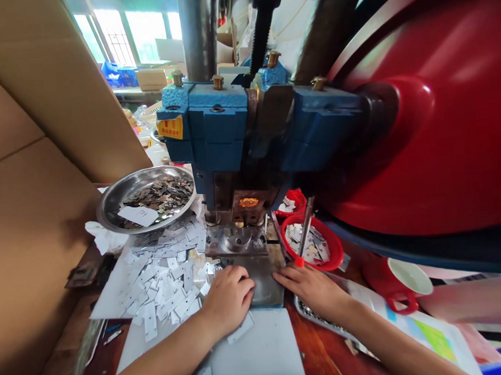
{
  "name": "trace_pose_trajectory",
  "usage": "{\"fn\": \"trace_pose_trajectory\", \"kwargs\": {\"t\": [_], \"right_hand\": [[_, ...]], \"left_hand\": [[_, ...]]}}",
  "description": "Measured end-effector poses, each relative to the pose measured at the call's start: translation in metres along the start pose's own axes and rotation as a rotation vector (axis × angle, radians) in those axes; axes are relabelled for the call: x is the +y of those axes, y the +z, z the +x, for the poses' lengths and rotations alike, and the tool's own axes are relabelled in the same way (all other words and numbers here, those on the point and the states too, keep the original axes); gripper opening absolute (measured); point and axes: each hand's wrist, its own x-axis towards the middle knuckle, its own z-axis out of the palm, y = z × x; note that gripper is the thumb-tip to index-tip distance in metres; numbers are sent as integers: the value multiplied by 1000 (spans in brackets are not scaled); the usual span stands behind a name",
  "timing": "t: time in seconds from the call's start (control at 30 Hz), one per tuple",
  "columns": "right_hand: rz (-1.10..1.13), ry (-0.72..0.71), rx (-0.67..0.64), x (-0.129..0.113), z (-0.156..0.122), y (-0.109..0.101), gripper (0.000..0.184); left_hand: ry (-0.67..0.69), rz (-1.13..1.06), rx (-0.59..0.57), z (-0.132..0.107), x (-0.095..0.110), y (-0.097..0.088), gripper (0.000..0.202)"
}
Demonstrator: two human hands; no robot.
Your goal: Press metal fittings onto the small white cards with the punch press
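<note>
My left hand (pixel 229 298) rests at the left edge of the dark metal plate (pixel 261 276) in front of the press. Its fingers are curled together, and whatever they may pinch is hidden. On the plate's right edge lie the stretched fingers of my right hand (pixel 312 285), just below a metal lever (pixel 306 229) with a red end. Behind the plate stands the die (pixel 236 241) of the blue press (pixel 217 122). Flat metal pieces with holes (pixel 167 287) are heaped left of my left hand. One loose metal piece (pixel 241 328) lies beneath my left wrist.
A steel bowl (pixel 104 209) of small metal parts stands at the left, with a paper label (pixel 138 216). Red baskets (pixel 336 250) hold metal pieces at the right. A red mug (pixel 401 297) stands below the large red flywheel (pixel 435 116). Cardboard (pixel 34 221) walls the left side.
</note>
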Motion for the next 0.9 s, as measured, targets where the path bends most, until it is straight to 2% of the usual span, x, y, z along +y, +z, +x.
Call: {"fn": "trace_pose_trajectory", "kwargs": {"t": [0.3,0.43,0.57,0.67,0.73,0.83,0.9], "right_hand": [[-10,-73,224,-2,-4,-1,34],[-24,-107,269,-1,-4,0,32],[-22,-93,234,0,-7,6,31],[1,16,219,5,-4,8,31],[35,142,267,9,6,6,29],[175,296,365,14,37,0,26],[269,325,390,15,62,-4,25]], "left_hand": [[10,-21,37,-1,0,1,11],[15,-27,46,-1,-1,2,11],[11,-31,50,-2,-2,4,12],[9,-41,54,-2,-4,5,12],[11,-45,49,-3,-4,5,12],[18,-44,41,-3,-5,4,11],[23,-46,39,-3,-5,4,12]]}}
